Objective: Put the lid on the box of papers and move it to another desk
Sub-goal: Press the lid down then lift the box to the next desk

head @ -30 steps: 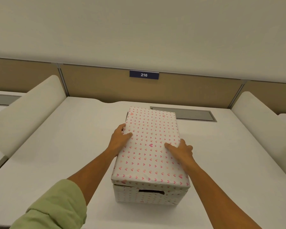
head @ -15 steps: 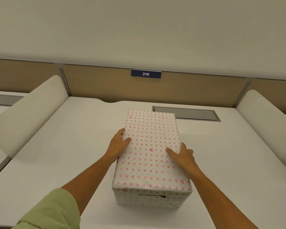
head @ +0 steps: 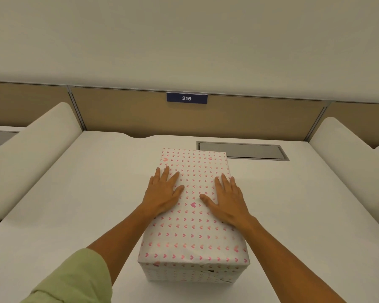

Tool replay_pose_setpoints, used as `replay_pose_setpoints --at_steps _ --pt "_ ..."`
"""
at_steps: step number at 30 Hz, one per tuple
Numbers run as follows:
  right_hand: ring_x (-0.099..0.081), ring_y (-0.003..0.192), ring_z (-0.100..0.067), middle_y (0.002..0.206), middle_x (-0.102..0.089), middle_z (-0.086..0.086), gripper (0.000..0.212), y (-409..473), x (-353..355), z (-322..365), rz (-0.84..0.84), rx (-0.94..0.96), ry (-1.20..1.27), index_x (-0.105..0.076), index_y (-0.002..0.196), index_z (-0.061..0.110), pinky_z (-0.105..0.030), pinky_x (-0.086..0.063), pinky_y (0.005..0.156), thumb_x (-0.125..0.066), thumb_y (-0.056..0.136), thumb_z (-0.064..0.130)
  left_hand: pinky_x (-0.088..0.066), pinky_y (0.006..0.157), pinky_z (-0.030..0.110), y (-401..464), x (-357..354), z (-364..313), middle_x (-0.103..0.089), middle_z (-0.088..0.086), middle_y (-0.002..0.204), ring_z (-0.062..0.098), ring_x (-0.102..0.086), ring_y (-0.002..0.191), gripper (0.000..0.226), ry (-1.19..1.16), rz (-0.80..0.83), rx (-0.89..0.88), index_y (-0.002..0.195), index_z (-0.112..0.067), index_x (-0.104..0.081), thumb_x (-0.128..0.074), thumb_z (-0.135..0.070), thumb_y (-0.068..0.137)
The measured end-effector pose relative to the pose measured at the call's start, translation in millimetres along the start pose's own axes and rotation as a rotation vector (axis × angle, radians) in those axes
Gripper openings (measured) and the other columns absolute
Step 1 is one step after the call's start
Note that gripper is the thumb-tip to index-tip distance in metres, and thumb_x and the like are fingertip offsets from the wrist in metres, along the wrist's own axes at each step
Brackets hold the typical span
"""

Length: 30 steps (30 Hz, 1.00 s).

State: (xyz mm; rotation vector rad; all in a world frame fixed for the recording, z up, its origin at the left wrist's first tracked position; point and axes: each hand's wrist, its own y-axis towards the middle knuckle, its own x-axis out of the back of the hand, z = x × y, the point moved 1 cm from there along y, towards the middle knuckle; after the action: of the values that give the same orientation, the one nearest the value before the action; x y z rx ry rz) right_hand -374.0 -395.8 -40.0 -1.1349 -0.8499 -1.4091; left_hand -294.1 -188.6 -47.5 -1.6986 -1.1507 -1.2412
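The left hand and right hand lie flat and open on the lid, holding nothing, with the box in the middle of the desk, and a loose lid could slip off when lifted.

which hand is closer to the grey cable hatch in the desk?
Right. The right hand lies flat on the lid just below the hatch, which sits at the desk's back right. The left hand lies flat on the lid's left side, farther off.
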Motion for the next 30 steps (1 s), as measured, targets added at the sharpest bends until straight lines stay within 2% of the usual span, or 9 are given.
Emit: replay_pose_setpoints --at_steps 9,14,18,21,25,27,30 --pt "0.019 0.153 -0.026 0.167 0.017 0.001 0.116 2 -12 -2 0.014 -0.032 -0.096 0.008 0.159 0.024 -0.048 -0.008 0.122 0.007 0.062 0.089 0.004 0.120 0.042 -2 -11 2 0.008 -0.003 0.165 0.024 0.014 0.152 0.066 0.014 -0.021 0.008 0.155 -0.035 -0.007 -0.020 -0.061 0.096" --pt "0.019 0.152 -0.026 0.167 0.017 0.000 0.111 4 -17 -3 0.011 -0.030 -0.117 0.007 0.159 0.023 -0.050 -0.012 0.122 0.004 0.068 0.088 0.006 0.115 0.039 -3 -14 3 0.009 -0.004 0.165 0.024 0.014 0.152 0.073 0.040 -0.035 0.008 0.155 -0.036 -0.004 -0.010 -0.066 0.088" --pt "0.019 0.152 -0.026 0.167 0.017 0.000 0.110 3 -16 -3 0.007 -0.031 -0.116 0.008 0.159 0.023 -0.049 -0.015 0.121 0.002 0.070 0.087 0.002 0.119 0.043 0 -14 2 0.008 -0.005 0.165 0.023 0.015 0.152 0.068 -0.008 -0.027 0.006 0.155 -0.036 -0.007 -0.021 -0.063 0.095" --pt "0.018 0.153 -0.025 0.167 0.014 0.001 0.112 1 -13 -2 0.007 -0.033 -0.077 0.005 0.160 0.023 -0.049 -0.018 0.121 0.003 0.067 0.088 -0.005 0.121 0.044 -2 -11 6 0.005 -0.008 0.165 0.019 0.011 0.152 0.065 -0.165 -0.026 0.026 0.155 -0.033 -0.017 -0.035 -0.056 0.097" --pt "0.017 0.153 -0.023 0.167 0.014 0.002 0.102 0 -9 -5 0.015 -0.015 -0.007 0.002 0.160 0.025 -0.049 -0.017 0.121 -0.016 0.079 0.085 -0.018 0.120 0.042 -7 0 11 -0.011 -0.007 0.165 0.021 -0.018 0.151 0.059 -0.523 -0.119 0.115 0.152 -0.031 -0.030 -0.050 -0.043 0.097" --pt "0.013 0.154 -0.021 0.167 0.014 0.004 0.095 1 -6 -10 0.010 -0.004 0.151 0.000 0.159 0.029 -0.048 -0.017 0.121 -0.035 0.085 0.078 -0.025 0.118 0.042 -9 6 13 -0.022 -0.005 0.163 0.023 -0.028 0.148 0.060 -0.643 -0.137 0.159 0.152 -0.030 -0.029 -0.051 -0.040 0.097" --pt "-0.008 0.155 -0.022 0.168 0.003 0.006 0.091 2 0 -22 -0.051 -0.062 0.587 -0.009 0.158 0.031 -0.047 -0.024 0.119 -0.052 0.086 0.067 -0.032 0.114 0.043 -14 10 17 -0.029 -0.003 0.160 0.024 -0.035 0.144 0.061 -0.825 -0.135 0.243 0.152 -0.030 -0.027 -0.051 -0.042 0.097"
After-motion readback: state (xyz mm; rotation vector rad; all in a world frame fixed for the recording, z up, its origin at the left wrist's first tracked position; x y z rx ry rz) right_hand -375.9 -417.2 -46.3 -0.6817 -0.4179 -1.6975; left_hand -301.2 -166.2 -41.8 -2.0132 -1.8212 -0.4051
